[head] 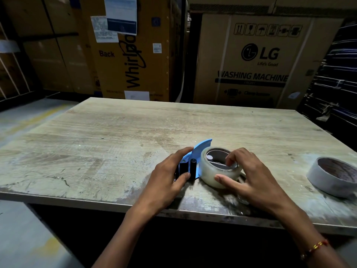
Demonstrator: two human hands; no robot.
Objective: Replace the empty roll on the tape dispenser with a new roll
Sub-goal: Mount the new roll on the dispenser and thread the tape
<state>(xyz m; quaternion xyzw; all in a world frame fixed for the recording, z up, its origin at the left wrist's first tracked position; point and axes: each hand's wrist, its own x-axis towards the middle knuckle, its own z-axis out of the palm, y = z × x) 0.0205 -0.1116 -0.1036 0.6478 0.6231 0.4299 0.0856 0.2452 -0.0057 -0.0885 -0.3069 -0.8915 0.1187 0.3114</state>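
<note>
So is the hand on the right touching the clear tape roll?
Touching. The head view shows the right hand with its thumb against the clear tape roll, fingers curled over its rim.

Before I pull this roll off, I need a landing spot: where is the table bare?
The table is bare across its far half, toward the cartons, and all along its left side. It is crowded at the near middle, where both hands work the blue dispenser and clear roll. A second roll sits near the right edge.
</note>
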